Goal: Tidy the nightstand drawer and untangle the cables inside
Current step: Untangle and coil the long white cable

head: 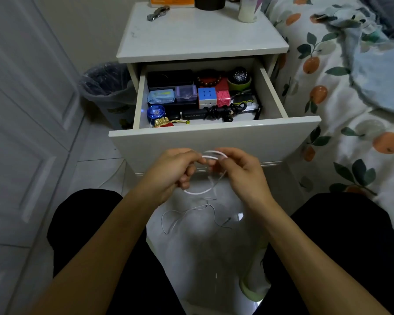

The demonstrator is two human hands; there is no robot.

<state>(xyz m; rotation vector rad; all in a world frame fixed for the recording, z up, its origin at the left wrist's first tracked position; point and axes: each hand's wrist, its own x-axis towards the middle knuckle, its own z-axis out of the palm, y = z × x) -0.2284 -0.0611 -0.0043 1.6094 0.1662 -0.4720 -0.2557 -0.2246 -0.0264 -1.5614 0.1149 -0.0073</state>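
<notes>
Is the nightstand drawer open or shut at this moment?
Open. The drawer is pulled out well beyond the nightstand, so the puzzle cube inside shows.

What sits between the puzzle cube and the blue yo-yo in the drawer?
In the head view, between the puzzle cube and the blue yo-yo sit a purple translucent box and a light blue pack, touching side by side.
</notes>
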